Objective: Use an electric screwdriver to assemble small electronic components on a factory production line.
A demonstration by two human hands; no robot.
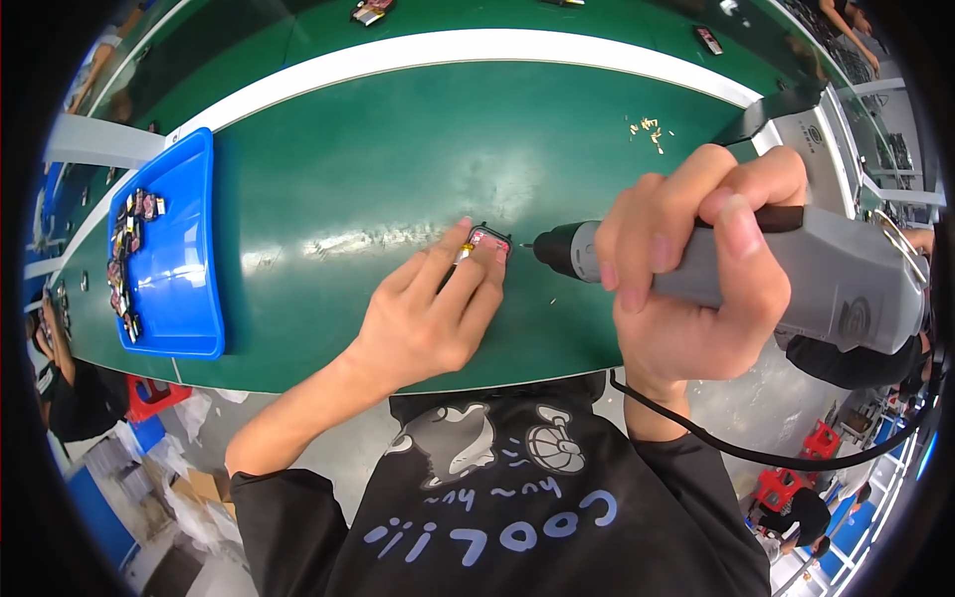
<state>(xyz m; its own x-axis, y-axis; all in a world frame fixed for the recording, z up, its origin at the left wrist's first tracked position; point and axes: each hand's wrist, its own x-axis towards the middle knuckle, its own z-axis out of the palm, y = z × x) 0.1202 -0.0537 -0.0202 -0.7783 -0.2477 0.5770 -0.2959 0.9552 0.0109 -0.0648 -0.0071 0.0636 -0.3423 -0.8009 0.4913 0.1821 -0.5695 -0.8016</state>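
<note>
My left hand (418, 318) lies over the green bench, its fingertips pressed onto a small black-framed electronic part (489, 239) with a reddish face and a yellow bit at one side. The fingers hide some of that part. My right hand (696, 249) is wrapped around a grey electric screwdriver (856, 289), held nearly level with its black nose to the left. Its thin bit points at the part's right edge, a small gap apart in the picture. Whether the bit is above the bench or down at its level I cannot tell.
At the left a blue tray (211, 249) holds several similar small parts along its far side. Tiny brass-coloured pieces (649, 131) lie scattered ahead of my right hand, near a pale box-shaped machine (818, 144). A black cable (766, 460) loops from the screwdriver. Beyond a white rail (458, 46), more parts lie.
</note>
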